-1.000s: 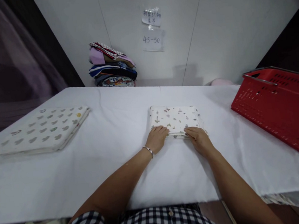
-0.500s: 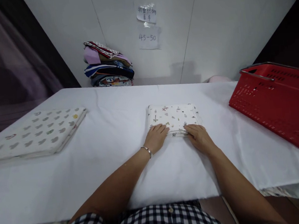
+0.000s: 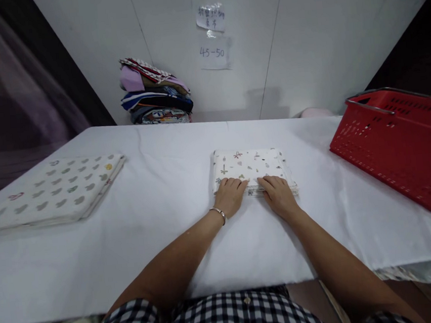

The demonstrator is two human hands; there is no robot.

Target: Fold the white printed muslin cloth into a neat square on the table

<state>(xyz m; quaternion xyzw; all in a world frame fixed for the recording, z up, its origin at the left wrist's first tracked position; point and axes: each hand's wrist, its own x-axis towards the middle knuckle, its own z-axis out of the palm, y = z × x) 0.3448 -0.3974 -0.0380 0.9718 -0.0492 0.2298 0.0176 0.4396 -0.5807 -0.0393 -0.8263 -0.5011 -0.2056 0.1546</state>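
Note:
A folded white cloth (image 3: 252, 163) with small printed motifs lies flat on the table in front of me, its layers showing along the near edge. My left hand (image 3: 231, 195) is at the left part of that edge, fingers bent over the top layer. At the right part of the same edge, my right hand (image 3: 278, 193) grips in a similar way, fingers on top. Both thumbs are mostly hidden. The two hands are close together, with a narrow gap between them.
A larger folded cloth (image 3: 56, 189) with grey leaf-like prints lies at the left. To the right stands a red plastic basket (image 3: 401, 148) with metal handles. Behind the white-covered table (image 3: 152, 259), a stack of folded fabrics (image 3: 155, 93) sits near the wall with paper signs (image 3: 214, 52).
Both hands have moved inward along the near edge of the folded cloth, closer to each other. The cloth stays in nearly the same place.

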